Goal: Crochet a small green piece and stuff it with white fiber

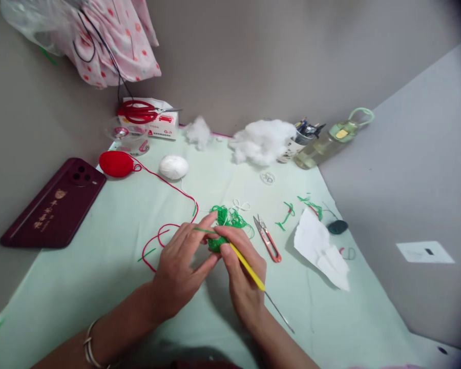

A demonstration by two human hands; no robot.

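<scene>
A crochet hook (249,267) with a yellow grip lies in my right hand (243,271), whose fingers are closed round it. Its bare metal end points down to the right. My left hand (182,266) pinches a small green crochet piece (216,244), and a green strand runs over its index finger. The hook's working tip is hidden at the piece, where both hands meet. Just beyond my fingers lies a loose tangle of green yarn (234,217). To the right of my right hand are thread snips (268,240) with orange handles.
Red yarn (116,164) and a white yarn ball (173,167) sit at the back left, near a large dark red phone (56,205). White stuffing (263,142), a pen cup (290,149) and a green bottle (328,146) stand behind. Crumpled white paper (318,246) lies right.
</scene>
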